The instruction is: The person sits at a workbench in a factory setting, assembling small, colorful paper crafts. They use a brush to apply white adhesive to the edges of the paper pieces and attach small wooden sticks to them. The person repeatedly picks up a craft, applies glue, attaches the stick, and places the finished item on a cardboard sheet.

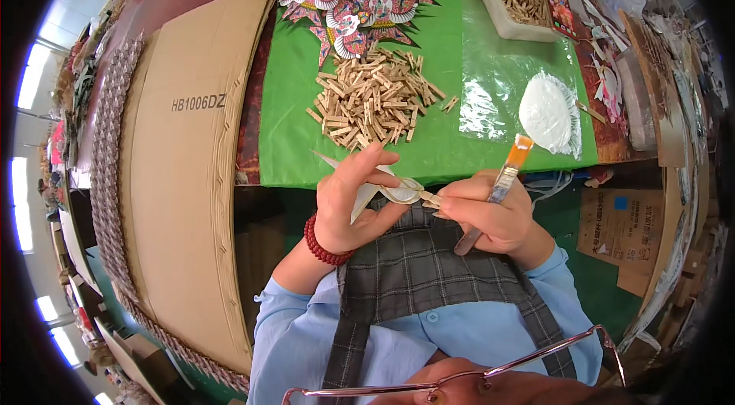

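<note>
My left hand (337, 210), a red bead bracelet at its wrist, holds a small white sheet piece (364, 202) with a curved, thin-framed edge. A wooden clothespin (431, 198) sits at that edge, pinched in the fingertips of my right hand (494, 217). The same right hand also keeps a flat paint brush (505, 179) tucked across it, its orange-and-white bristle end pointing up and away. Beyond my hands, a heap of wooden clothespins (371, 99) lies on the green table cover (291, 114). My fingers hide part of the white piece.
Printed butterfly-like cutouts (375, 7) are piled behind the heap. To the right, white paste (547, 110) sits on a clear plastic sheet (478, 95). A pale bin (528, 32) of clothespins and a phone-like screen (561, 11) stand farther back. Large cardboard (184, 175) fills the left.
</note>
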`<state>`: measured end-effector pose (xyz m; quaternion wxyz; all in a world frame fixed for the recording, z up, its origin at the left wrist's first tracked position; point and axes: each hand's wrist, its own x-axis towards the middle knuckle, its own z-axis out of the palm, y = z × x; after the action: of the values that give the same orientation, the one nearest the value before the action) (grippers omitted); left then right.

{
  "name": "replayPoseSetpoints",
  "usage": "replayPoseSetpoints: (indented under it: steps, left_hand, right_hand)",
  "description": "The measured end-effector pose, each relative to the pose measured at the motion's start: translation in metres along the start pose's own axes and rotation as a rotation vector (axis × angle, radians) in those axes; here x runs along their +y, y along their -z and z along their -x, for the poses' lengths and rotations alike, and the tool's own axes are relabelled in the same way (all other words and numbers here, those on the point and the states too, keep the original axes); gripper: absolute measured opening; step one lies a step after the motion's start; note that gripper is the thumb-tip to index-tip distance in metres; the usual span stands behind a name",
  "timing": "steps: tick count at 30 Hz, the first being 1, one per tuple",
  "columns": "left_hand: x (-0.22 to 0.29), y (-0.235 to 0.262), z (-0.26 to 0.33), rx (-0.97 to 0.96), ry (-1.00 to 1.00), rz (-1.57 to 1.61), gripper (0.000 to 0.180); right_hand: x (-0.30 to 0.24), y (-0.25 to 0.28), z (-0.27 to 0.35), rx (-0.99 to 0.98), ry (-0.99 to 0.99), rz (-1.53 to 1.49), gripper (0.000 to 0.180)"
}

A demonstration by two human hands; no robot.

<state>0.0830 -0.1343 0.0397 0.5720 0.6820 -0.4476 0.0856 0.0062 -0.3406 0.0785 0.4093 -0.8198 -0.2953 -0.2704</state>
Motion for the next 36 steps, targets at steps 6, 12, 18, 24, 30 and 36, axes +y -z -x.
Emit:
replayPoseSetpoints:
  steps: [6, 12, 18, 24, 30, 36]
  left_hand:
    - [0.004, 0.001, -0.002, -0.042, 0.069, 0.007, 0.09]
    - [0.007, 0.002, -0.006, -0.083, 0.108, 0.016, 0.089]
    - [0.007, -0.001, -0.008, -0.068, 0.107, 0.002, 0.087]
    - [0.008, 0.002, -0.008, -0.041, 0.188, -0.005, 0.087]
    - [0.015, 0.038, -0.023, -0.018, 0.46, 0.265, 0.049]
    - [0.012, 0.086, -0.019, -0.15, 0.293, 0.005, 0.014]
  right_hand:
    - [0.005, -0.002, 0.001, -0.02, -0.021, 0.034, 0.037]
    - [0.006, -0.002, -0.003, -0.015, -0.02, 0.018, 0.038]
    - [0.008, -0.003, -0.002, 0.006, -0.012, -0.002, 0.038]
    - [0.01, -0.01, -0.006, 0.026, -0.122, -0.045, 0.025]
    - [0.027, -0.018, -0.019, 0.132, -0.254, -0.094, 0.017]
    - [0.039, -0.034, -0.048, 0.05, -0.498, -0.373, 0.007]
